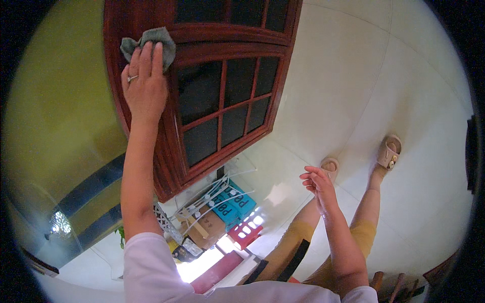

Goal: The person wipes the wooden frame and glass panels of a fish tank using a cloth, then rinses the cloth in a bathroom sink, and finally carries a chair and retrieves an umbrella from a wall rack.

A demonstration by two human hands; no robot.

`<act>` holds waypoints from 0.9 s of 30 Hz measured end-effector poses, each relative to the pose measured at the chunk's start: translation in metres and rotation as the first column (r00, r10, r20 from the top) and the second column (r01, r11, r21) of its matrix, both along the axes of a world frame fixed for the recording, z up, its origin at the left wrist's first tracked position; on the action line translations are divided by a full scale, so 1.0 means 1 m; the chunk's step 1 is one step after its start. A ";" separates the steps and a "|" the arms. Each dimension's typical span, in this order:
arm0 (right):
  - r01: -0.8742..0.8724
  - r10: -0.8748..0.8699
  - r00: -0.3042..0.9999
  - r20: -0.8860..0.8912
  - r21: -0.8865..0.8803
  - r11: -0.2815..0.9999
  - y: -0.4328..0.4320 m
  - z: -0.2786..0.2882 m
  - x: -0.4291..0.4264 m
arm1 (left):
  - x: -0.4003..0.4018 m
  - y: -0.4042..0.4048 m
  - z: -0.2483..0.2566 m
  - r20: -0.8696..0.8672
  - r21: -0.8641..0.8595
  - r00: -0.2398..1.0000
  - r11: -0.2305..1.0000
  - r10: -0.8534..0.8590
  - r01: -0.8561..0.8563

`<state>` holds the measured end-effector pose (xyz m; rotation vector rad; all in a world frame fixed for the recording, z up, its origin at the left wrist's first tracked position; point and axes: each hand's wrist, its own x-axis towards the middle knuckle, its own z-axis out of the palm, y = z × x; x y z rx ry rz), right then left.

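Note:
My left hand (pixel 146 81), with a ring on one finger, is stretched up and presses a crumpled grey-green cloth (pixel 165 43) flat against the frame of a dark red wooden cabinet (pixel 166 151). The cabinet's doors have dark glass panes (pixel 201 91) divided by wooden bars. My right hand (pixel 318 181) hangs in front of my body above the floor, its fingers loosely bent and apart, holding nothing.
Beside the cabinet's end stand a white wire rack (pixel 206 197), blue boxes (pixel 237 200), a brown cardboard box (pixel 206 227) and a red plastic basket (pixel 246 236). My slippered feet (pixel 390 151) are on the pale tiled floor (pixel 341 75). Wooden legs show at the lower right.

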<state>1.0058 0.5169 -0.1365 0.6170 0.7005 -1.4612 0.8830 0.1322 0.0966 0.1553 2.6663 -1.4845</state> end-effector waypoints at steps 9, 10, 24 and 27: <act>0.003 -0.003 1.000 -0.007 -0.011 1.000 0.000 -0.003 0.013 | 0.177 0.037 -0.002 0.100 -0.008 0.952 0.957 0.288 -0.289; 0.003 -0.003 1.000 0.002 -0.007 1.000 0.000 -0.002 0.013 | 0.200 0.042 0.001 0.128 -0.002 0.936 0.943 0.329 -0.331; 0.017 -0.017 0.999 -0.028 -0.013 1.000 0.009 -0.005 0.024 | 0.067 -0.002 -0.096 0.276 0.140 0.956 0.980 0.097 -0.140; 0.024 -0.024 0.999 -0.028 -0.010 1.000 0.012 -0.007 0.025 | 0.101 0.000 -0.121 0.407 0.117 0.906 0.977 0.117 -0.179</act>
